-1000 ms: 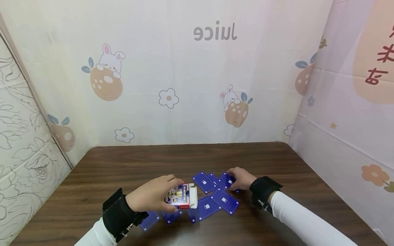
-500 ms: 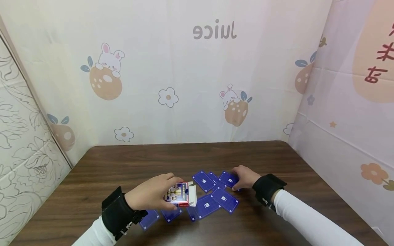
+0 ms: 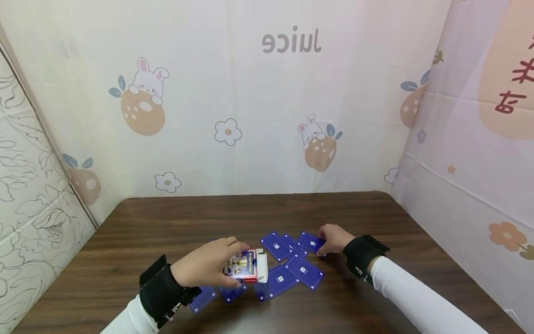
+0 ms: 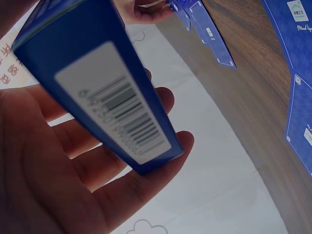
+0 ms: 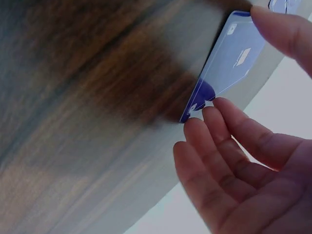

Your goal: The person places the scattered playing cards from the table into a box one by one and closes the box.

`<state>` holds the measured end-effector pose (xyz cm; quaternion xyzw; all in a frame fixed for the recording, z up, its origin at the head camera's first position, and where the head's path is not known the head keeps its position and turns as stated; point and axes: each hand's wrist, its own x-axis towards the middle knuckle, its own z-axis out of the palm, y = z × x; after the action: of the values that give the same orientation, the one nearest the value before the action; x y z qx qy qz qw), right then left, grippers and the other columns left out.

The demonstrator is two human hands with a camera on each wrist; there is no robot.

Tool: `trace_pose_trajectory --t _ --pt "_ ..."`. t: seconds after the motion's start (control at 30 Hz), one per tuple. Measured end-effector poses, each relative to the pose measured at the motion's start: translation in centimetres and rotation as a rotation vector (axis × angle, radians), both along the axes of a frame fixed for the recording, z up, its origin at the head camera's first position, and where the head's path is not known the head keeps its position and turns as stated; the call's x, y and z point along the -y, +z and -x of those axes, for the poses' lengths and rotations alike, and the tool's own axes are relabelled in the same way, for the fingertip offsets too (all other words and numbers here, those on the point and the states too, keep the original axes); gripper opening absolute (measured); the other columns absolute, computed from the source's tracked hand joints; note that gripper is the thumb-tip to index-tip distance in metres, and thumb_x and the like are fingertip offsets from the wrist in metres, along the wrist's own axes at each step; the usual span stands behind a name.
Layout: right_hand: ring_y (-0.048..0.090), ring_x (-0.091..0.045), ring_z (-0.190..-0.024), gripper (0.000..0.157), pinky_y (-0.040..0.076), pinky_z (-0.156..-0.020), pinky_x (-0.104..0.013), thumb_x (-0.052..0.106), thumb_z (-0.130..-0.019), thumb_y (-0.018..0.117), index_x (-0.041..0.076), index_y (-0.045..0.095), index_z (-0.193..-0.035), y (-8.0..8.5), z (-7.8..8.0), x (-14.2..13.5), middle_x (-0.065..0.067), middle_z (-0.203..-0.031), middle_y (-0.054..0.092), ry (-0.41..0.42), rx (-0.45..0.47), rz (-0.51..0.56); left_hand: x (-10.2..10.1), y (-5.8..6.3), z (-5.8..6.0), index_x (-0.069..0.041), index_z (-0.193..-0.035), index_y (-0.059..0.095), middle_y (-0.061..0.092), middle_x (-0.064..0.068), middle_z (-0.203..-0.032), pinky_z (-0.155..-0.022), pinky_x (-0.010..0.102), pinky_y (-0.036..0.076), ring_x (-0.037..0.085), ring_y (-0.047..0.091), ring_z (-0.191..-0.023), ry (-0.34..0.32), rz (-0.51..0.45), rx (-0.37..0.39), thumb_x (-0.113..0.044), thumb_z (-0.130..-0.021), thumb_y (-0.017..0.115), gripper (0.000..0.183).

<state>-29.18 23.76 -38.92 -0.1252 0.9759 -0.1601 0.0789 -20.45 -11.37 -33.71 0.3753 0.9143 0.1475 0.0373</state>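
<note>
My left hand point(image 3: 214, 263) grips a small card box point(image 3: 243, 265) in the head view, its white end flap standing out to the right. In the left wrist view the box's blue side point(image 4: 107, 97) carries a white barcode label, and the fingers curl round its far side. My right hand point(image 3: 335, 239) is at the far right of the spread cards. Its thumb and fingertips pinch the edges of a blue card point(image 3: 309, 241), also seen in the right wrist view as a tilted blue card point(image 5: 234, 56) between thumb and fingers.
Several blue cards lie loosely spread, some overlapping, such as the card point(image 3: 305, 272) between the hands and the card point(image 3: 203, 298) by the left wrist. They are on a dark wooden table point(image 3: 175, 222). A printed curtain point(image 3: 267, 93) stands behind the table's far edge.
My right hand has moved slightly to the right, and the card at its fingertips has shifted a little that way. The left hand keeps the box in nearly the same place.
</note>
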Motion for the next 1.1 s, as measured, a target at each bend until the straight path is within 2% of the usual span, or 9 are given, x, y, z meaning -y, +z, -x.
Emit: trace_pose_trajectory --t 0.13,0.23,0.37,0.6,0.73,1.1 --pt "0.053 -0.019 -0.079 0.042 0.047 -0.077 -0.038 0.018 -0.064 0.085 0.001 0.061 -0.093 -0.3 0.3 -0.2 -0.006 -0.086 0.057 -0.002 0.026 -0.001 -0.1 -0.1 0.0 -0.012 -0.13 0.053 0.056 -0.001 -0.11 -0.077 0.027 0.048 0.008 0.051 -0.086 0.0 0.003 0.001 -0.042 -0.073 0.078 0.069" --pt "0.051 -0.019 -0.079 0.036 0.045 -0.075 -0.037 0.016 -0.065 0.083 0.003 0.059 -0.089 -0.7 0.3 -0.4 -0.006 -0.086 0.054 -0.015 0.048 0.022 0.0 -0.3 0.1 -0.013 -0.13 0.052 0.056 -0.001 -0.11 -0.077 0.027 0.048 0.008 0.05 -0.086 -0.002 0.007 0.0 -0.042 -0.073 0.078 0.069" --pt "0.049 -0.019 -0.079 0.029 0.044 -0.074 -0.036 0.013 -0.067 0.08 0.005 0.058 -0.083 -1.0 0.3 -0.5 -0.006 -0.085 0.052 0.002 0.027 0.052 0.0 -0.4 0.2 -0.013 -0.13 0.052 0.056 -0.001 -0.111 -0.077 0.027 0.048 0.008 0.05 -0.086 -0.002 0.01 0.0 -0.042 -0.073 0.078 0.069" --pt "0.054 -0.022 -0.087 0.046 0.047 -0.083 -0.042 0.017 -0.065 0.082 -0.001 0.06 -0.101 -0.9 0.8 -0.6 -0.009 -0.093 0.056 0.041 -0.009 0.043 0.0 -0.5 0.4 -0.014 -0.13 0.053 0.056 -0.001 -0.111 -0.077 0.027 0.048 0.008 0.05 -0.086 0.002 0.003 0.004 -0.043 -0.073 0.078 0.069" --pt "0.055 -0.022 -0.087 0.048 0.047 -0.084 -0.043 0.017 -0.064 0.082 -0.003 0.06 -0.102 -0.8 1.0 -0.6 -0.009 -0.092 0.058 0.046 -0.003 0.035 -0.1 -0.6 0.4 -0.014 -0.129 0.053 0.056 -0.002 -0.109 -0.077 0.026 0.048 0.006 0.05 -0.086 0.001 -0.004 0.015 -0.043 -0.073 0.078 0.068" --pt "0.055 -0.022 -0.088 0.05 0.045 -0.085 -0.043 0.017 -0.065 0.082 -0.001 0.058 -0.104 -0.8 1.4 -0.6 -0.009 -0.094 0.057 -0.006 0.057 0.055 -0.2 -0.6 0.5 -0.014 -0.129 0.054 0.056 -0.003 -0.107 -0.078 0.027 0.048 0.006 0.05 -0.087 0.0 0.001 0.014 -0.043 -0.073 0.078 0.067"
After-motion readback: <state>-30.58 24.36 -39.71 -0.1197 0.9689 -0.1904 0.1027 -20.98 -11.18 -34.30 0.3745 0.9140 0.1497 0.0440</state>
